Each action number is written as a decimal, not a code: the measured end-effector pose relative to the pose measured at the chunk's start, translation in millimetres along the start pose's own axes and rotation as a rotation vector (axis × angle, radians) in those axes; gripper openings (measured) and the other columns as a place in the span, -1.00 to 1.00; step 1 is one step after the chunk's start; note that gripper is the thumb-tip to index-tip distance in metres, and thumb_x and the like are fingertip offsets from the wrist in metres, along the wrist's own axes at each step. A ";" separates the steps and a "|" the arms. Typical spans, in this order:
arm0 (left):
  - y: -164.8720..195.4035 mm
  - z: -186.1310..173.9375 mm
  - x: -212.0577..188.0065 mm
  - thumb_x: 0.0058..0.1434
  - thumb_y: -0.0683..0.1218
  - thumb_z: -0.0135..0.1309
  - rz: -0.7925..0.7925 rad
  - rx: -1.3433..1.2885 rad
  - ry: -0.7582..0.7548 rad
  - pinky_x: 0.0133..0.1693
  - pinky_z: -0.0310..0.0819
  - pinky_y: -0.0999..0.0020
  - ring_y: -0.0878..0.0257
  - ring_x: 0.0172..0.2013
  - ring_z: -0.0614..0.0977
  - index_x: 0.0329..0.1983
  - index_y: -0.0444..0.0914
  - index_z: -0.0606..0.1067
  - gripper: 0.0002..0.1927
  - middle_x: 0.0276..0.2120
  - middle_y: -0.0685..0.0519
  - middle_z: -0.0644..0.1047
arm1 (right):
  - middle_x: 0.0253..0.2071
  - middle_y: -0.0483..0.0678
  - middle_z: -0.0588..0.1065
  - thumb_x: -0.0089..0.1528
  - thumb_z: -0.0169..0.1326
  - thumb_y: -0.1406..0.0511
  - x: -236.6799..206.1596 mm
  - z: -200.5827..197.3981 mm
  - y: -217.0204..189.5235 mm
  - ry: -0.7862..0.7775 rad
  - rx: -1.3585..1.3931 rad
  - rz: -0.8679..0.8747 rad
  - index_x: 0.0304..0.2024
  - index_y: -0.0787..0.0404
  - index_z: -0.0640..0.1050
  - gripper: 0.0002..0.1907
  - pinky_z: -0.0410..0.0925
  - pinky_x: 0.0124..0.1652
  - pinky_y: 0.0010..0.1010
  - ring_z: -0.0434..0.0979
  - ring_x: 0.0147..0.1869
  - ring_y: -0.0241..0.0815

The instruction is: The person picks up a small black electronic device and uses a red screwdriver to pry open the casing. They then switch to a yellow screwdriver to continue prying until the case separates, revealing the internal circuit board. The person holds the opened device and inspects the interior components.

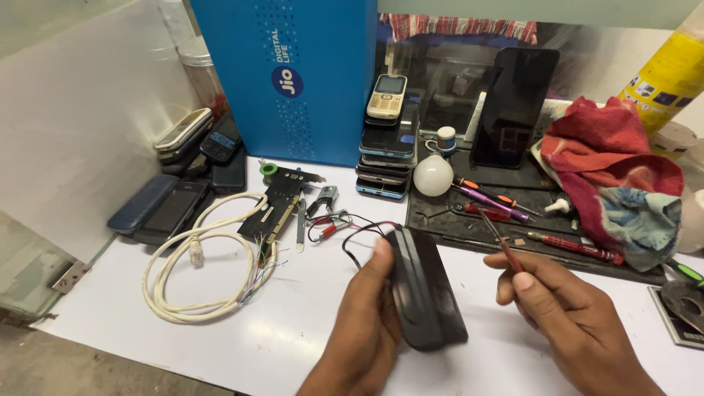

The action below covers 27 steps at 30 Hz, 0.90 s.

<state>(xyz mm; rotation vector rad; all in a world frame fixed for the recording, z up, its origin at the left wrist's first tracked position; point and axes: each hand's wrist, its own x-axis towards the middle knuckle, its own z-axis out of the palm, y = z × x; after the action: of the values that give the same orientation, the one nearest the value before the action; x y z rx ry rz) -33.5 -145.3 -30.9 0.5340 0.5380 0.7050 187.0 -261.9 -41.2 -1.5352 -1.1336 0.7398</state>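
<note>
Left hand (370, 312) grips black phone (425, 290), face hidden.

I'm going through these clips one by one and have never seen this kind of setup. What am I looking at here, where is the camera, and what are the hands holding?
There is no machine here: a camera worn on a person's head looks down at their two bare hands over a white worktable. The left hand grips a black flat device stood on its edge. The right hand holds a thin red-handled screwdriver, its tip pointing up and away from the device. On the table lie a coiled white cable, a dark circuit card, a stack of phones, a white bulb, more screwdrivers on a black mat, and a red cloth. A blue box stands behind.
</note>
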 end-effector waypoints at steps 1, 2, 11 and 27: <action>2.0 0.3 0.5 0.32 0.29 -0.16 -0.035 -0.104 0.033 -0.15 0.67 0.18 0.20 -0.22 0.67 0.14 -0.26 0.47 -0.38 -0.21 -0.02 0.62 | -0.26 -0.07 0.46 0.41 -0.04 0.30 -0.7 0.8 0.3 -0.004 -0.046 -0.044 0.26 0.29 0.52 -0.60 0.27 -0.28 -0.51 0.34 -0.29 -0.33; 4.6 -0.5 0.3 0.30 0.28 -0.23 -0.020 -0.109 0.003 -0.15 0.68 0.16 0.16 -0.22 0.69 0.14 -0.28 0.47 -0.36 -0.21 -0.06 0.63 | -0.30 -0.08 0.48 0.37 -0.05 0.29 -0.3 2.7 0.6 -0.008 -0.091 -0.088 0.24 0.29 0.51 -0.59 0.32 -0.21 -0.53 0.40 -0.24 -0.35; 2.4 -15.2 -5.2 0.49 0.36 -0.29 0.013 -0.258 -0.431 -0.17 0.64 0.08 -0.09 -0.20 0.68 0.14 -0.39 0.45 -0.27 -0.13 -0.28 0.59 | -0.27 -0.14 0.53 0.39 0.02 0.24 -0.7 10.0 8.9 -0.010 -0.358 -0.188 0.24 0.22 0.57 -0.60 0.42 -0.26 -0.54 0.52 -0.25 -0.41; -4.0 3.2 -3.9 0.33 0.11 -0.04 0.233 0.003 -0.274 0.25 0.32 0.10 0.13 0.20 0.49 0.32 -0.26 0.34 -0.43 0.15 -0.03 0.51 | -0.28 -0.17 0.58 -0.01 0.41 0.26 -11.7 12.3 0.1 0.050 -0.421 -0.327 0.12 0.19 0.62 -0.38 0.32 -0.46 -0.60 0.39 -0.41 -0.46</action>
<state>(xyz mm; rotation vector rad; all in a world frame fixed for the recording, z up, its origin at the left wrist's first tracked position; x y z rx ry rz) -32.2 -151.5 -29.9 0.6913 0.2225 0.8364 171.9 -268.1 -45.7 -1.6392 -1.5243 0.2476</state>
